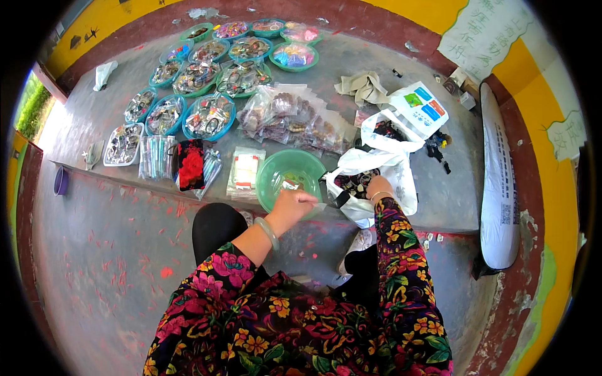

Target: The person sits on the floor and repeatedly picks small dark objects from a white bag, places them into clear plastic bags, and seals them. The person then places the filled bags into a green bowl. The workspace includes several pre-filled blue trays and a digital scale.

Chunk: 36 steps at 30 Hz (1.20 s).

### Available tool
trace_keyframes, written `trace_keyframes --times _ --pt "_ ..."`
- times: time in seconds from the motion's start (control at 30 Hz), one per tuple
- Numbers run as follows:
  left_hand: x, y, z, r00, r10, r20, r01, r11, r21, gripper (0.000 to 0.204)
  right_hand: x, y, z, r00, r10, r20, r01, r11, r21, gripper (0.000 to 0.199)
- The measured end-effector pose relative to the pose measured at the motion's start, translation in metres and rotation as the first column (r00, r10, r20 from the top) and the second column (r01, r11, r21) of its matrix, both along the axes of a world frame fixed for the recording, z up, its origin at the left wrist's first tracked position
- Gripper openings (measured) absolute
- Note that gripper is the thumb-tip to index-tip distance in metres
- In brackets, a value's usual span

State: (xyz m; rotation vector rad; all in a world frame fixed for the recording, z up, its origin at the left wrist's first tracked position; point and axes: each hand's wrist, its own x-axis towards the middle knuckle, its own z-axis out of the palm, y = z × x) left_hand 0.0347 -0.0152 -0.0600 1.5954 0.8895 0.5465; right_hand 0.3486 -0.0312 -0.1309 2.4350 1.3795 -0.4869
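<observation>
My left hand [290, 209] is in front of the green plastic basin [264, 178], its fingers pinched on what looks like a small clear plastic bag [319, 207]. Inside the basin lies a small packet [291, 185] with red and white on it. To the right, my right hand [379, 185] dips into an opened white plastic bag [406, 193]. Small dark items [355, 182] with some shiny bits fill that bag; I cannot make out their kind. The fingertips of my right hand are hidden among them.
Behind are several round baskets [209, 115] of small packaged goods and a heap of clear packets [295, 116]. Left of the basin lie a stack of clear bags [245, 172] and a red-black pouch [190, 165]. A second white bag [394, 141] stands behind the first. The raised ledge drops off before my knees.
</observation>
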Motion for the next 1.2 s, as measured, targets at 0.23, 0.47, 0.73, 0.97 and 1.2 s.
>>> trace_keyframes --times 0.23,0.47,0.73,0.97,1.2 --pt "-0.003 0.001 -0.008 0.999 0.053 0.004 -0.052 0.987 -0.153 0.018 0.018 -0.018 0.073 0.827 -0.027 -0.561 0.146 0.975 0.168 0.016" --pt "-0.003 0.0 -0.006 0.998 0.029 -0.049 -0.038 0.982 -0.187 0.018 -0.014 -0.054 0.127 0.412 0.009 -0.911 0.663 0.683 0.307 0.014" --pt "0.0 0.001 -0.022 0.991 0.051 0.122 0.007 0.902 -0.431 0.016 -0.112 -0.074 0.138 0.168 0.36 -0.918 0.652 0.658 0.377 0.005" --pt "0.0 -0.005 -0.031 0.994 -0.005 0.106 0.038 0.951 -0.308 0.012 -0.159 -0.061 0.118 0.251 0.401 -0.881 0.432 0.768 0.472 0.005" --pt "-0.001 -0.007 -0.008 1.0 -0.01 -0.003 0.009 0.941 -0.338 0.016 -0.166 -0.062 0.118 0.784 0.565 -0.255 -0.115 0.536 0.836 0.012"
